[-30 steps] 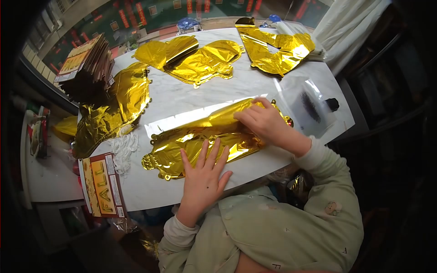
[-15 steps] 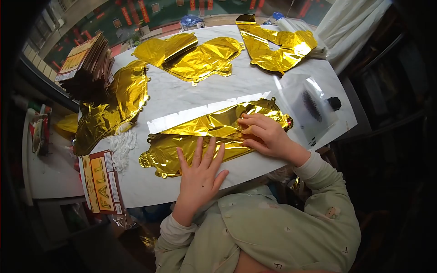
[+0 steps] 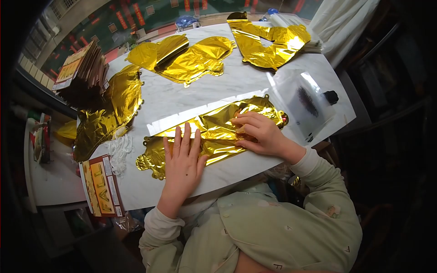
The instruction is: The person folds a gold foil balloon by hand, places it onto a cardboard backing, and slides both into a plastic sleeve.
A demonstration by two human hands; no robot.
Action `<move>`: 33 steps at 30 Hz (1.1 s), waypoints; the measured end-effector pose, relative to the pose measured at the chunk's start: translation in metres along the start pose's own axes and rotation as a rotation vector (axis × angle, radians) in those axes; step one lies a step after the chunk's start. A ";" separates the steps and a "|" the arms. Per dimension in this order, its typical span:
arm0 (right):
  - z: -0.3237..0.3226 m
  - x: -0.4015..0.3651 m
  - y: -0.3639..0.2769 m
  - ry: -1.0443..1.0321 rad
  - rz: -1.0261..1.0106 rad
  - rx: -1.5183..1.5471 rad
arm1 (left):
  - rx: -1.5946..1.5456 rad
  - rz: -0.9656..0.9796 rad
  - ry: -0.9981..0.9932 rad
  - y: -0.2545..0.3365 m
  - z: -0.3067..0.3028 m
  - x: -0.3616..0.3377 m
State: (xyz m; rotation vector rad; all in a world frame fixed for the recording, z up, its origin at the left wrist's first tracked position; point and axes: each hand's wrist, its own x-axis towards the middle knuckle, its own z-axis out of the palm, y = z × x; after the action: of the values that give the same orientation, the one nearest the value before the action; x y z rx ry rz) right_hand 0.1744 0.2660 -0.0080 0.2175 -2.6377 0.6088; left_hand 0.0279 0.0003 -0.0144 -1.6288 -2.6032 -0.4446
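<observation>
- Head view: gold foil balloon point(image 3: 223, 123), flat & crinkled, lies slantwise on the near half of the table point(image 3: 168, 100), under both hands; little tabs stick out along its rim, small red patch at its R end.
- L hand point(image 3: 181, 166) laid flat, fingers straight & spread wide, tips on the balloon's L part, palm toward the table's near edge.
- R hand point(image 3: 264, 134) on the balloon's R part, fingers bent, tips touching foil; can't tell if they pinch it. The hands are apart, w/ bare foil btwn.
- Pale strip point(image 3: 175, 123) w/ ragged edge runs along the balloon's far side; can't tell if it's film or glare.
- Clear plastic bag point(image 3: 318, 86) w/ dark patch lies just beyond the balloon's R end; small black obj. point(image 3: 331, 97) at the bag's R edge.
- Far side of table: crumpled gold foil piece point(image 3: 205, 59) mid-L, bent gold foil piece point(image 3: 291, 43) farther R, near the white curtain point(image 3: 339, 27).
- L side: dark-shaded gold foil piece point(image 3: 125, 91), stack of printed cards point(image 3: 79, 68) next to it, tangle of white string point(image 3: 119, 152) nearer.
- "FALL" packet point(image 3: 104, 186) at the table's near-L corner, just below the string.
</observation>
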 end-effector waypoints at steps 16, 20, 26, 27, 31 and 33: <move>0.046 0.046 -0.030 -0.210 0.090 -0.212 | -0.040 0.011 -0.023 -0.005 0.007 -0.002; 0.045 0.042 -0.023 -0.290 0.144 -0.232 | -0.040 -0.005 -0.024 -0.004 0.007 -0.001; 0.047 0.041 -0.022 -0.274 0.135 -0.253 | -0.283 -0.059 0.210 -0.009 -0.008 -0.006; 0.047 0.040 -0.022 -0.279 0.141 -0.256 | -0.285 -0.062 0.209 -0.014 -0.013 -0.008; 0.047 0.041 -0.022 -0.296 0.139 -0.269 | -0.217 -0.167 0.300 -0.047 -0.023 -0.012; 0.047 0.041 -0.022 -0.294 0.145 -0.263 | -0.143 -0.280 0.353 -0.062 -0.031 -0.009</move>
State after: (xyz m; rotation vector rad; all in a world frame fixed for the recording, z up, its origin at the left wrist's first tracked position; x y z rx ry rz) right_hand 0.1259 0.2225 -0.0200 0.0376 -3.0026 0.2845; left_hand -0.0263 -0.0408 0.0003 -1.0892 -2.5733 -0.8622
